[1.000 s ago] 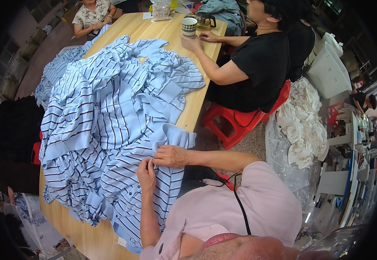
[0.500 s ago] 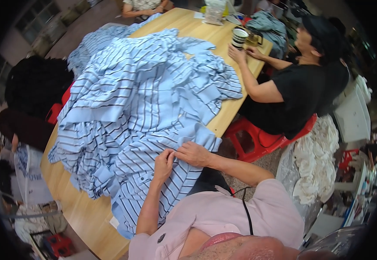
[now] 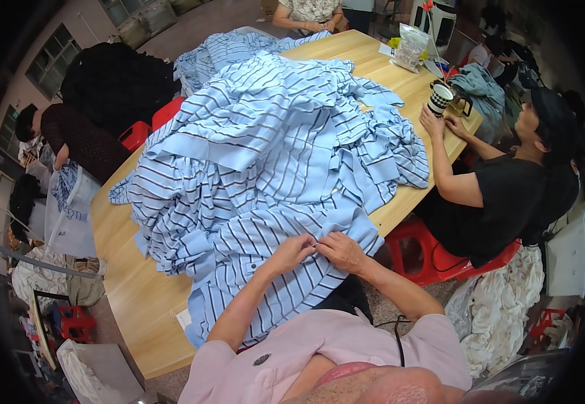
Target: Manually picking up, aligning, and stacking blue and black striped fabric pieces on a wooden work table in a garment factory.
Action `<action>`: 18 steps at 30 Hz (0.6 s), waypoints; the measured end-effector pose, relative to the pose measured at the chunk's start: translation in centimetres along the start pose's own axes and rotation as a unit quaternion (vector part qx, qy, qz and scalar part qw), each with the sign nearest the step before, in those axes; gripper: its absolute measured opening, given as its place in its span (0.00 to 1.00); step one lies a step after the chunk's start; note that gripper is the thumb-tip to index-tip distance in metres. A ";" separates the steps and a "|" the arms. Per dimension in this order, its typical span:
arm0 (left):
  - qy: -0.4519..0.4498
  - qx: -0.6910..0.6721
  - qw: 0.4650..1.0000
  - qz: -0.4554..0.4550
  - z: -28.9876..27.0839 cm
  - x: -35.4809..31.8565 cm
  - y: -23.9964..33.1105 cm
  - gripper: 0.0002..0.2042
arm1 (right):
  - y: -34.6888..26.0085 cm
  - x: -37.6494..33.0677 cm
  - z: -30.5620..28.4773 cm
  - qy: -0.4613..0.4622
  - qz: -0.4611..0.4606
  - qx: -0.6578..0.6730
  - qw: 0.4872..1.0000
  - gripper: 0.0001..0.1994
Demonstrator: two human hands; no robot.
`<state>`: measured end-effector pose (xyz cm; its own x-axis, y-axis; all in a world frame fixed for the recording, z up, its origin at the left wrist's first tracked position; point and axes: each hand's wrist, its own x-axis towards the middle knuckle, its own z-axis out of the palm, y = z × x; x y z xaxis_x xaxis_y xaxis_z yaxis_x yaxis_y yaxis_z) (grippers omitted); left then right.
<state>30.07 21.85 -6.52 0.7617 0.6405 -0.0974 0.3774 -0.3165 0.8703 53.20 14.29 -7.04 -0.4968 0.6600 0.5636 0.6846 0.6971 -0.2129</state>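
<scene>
A light blue shirt with dark and white stripes lies across the near side of the table, its lower part hanging over the edge toward me. My left hand pinches its fabric between thumb and fingers. Fingertips almost touching the left ones, my right hand is closed on the same shirt beside a plain blue band. Whether a thread or another small thing is between the fingertips is too small to tell. Behind my hands rises a large heap of matching striped garments.
The wooden table carries the heap. On the right, a person in black sits on a red stool, hands around a patterned cup. White cloth is piled on the floor nearby. A clear bag stands at the far end.
My view has turned, so the table and heap sit farther right in the picture. Both hands stay pinched together at the shirt, with the left wrist slightly lower and flatter.
</scene>
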 end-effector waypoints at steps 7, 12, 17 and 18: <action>0.007 0.102 0.995 0.022 -0.2 -0.1 1.2 0.14 | 0.0 0.2 -0.3 0.022 -0.004 0.020 1.000 0.08; -0.021 0.178 0.984 0.013 -0.5 -0.1 0.5 0.15 | -0.1 0.3 -0.2 0.031 -0.004 0.031 0.999 0.07; 0.054 0.152 0.986 0.044 0.6 -0.6 0.6 0.12 | -0.2 0.4 -0.1 0.030 -0.003 0.044 0.999 0.06; 0.062 0.156 0.985 0.041 1.0 -0.7 0.7 0.12 | -0.1 0.2 -0.1 0.027 0.000 0.045 0.999 0.06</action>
<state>30.29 20.52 -6.34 0.7335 0.6783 0.0435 0.4751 -0.5575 0.6808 53.09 14.39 -6.84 -0.4662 0.6452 0.6053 0.6321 0.7216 -0.2823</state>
